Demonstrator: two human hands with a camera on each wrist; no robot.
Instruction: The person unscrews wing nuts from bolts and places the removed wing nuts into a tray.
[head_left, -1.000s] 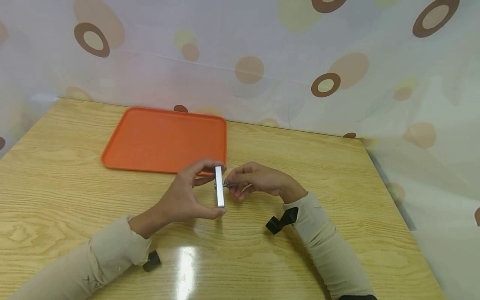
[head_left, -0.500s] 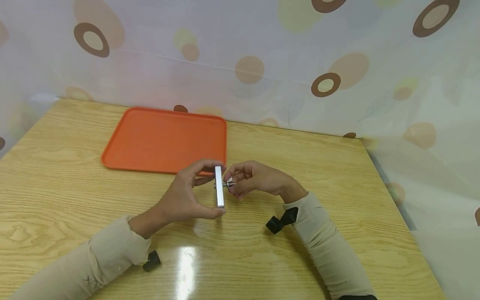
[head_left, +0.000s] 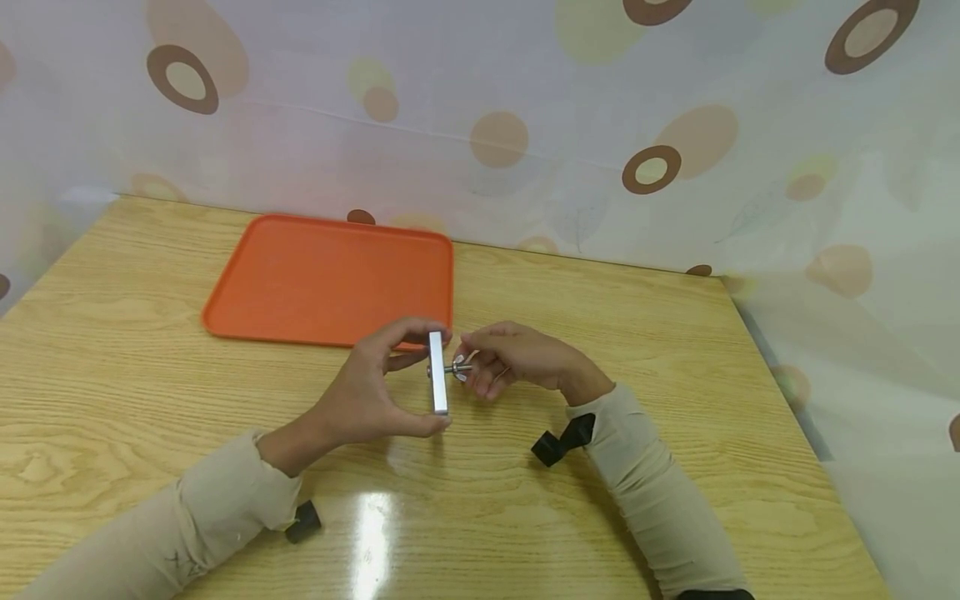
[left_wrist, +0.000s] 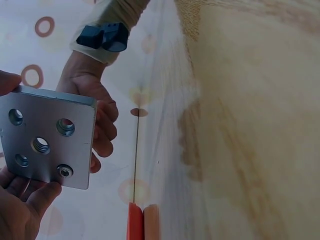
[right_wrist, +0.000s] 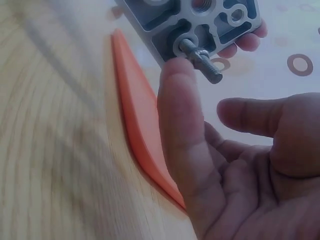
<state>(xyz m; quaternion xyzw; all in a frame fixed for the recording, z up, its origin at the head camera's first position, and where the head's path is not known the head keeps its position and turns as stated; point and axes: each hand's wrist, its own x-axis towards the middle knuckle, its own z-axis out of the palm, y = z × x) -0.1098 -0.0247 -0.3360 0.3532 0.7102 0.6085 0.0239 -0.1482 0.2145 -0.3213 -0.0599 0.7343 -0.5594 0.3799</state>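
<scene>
My left hand (head_left: 362,392) holds a square silver metal plate (head_left: 438,373) on edge above the table, thumb on the near edge and fingers on the far edge. In the left wrist view the plate (left_wrist: 52,142) shows a threaded centre hole and corner holes; a bolt head (left_wrist: 64,171) fills one corner. From the ribbed back, in the right wrist view, the bolt's threaded end (right_wrist: 215,76) sticks out with a small nut (right_wrist: 200,54), apparently winged, partway along it. My right hand (head_left: 528,360) is beside the nut, one fingertip close to it, the thumb apart.
An orange-red tray (head_left: 330,279) lies on the wooden table (head_left: 600,517) behind the left hand. A patterned cloth (head_left: 450,92) hangs behind the table and along its right side. Black camera mounts (head_left: 551,447) stick out from the wrists.
My right fingers turned at the nut, with the thumb closing in and then parting from the fingers. The nut's wings now show more. The left hand and plate stay almost still.
</scene>
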